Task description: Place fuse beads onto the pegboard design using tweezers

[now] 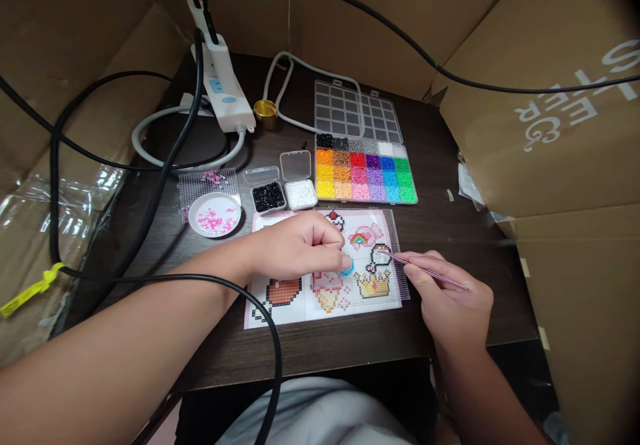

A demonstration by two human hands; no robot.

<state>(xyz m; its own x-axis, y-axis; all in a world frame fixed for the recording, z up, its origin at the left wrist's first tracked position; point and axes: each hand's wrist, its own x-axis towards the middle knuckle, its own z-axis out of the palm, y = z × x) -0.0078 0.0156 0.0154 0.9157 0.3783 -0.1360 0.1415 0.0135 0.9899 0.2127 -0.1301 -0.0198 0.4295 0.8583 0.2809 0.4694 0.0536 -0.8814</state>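
My right hand [450,291] grips pink metal tweezers [425,268] in a pinch. Their tips are over a black bead outline on the clear pegboard [401,283], just above a yellow crown of beads [374,285]. My left hand [305,245] is closed, thumb against curled fingers, over the printed pattern sheet [275,313] beneath the pegboard. At its thumb tip shows a small blue patch [349,269]; whether the hand holds anything is hidden. A pink and rainbow bead figure [367,238] lies above the outline. My left hand partly covers other designs.
Behind the sheet stand a sorted bead box [367,171] with its lid open, small cases of black beads [269,197] and white beads [301,194]. A white dish [215,230] of pink beads is at left. A power strip [225,91], black cables and cardboard walls surround the desk.
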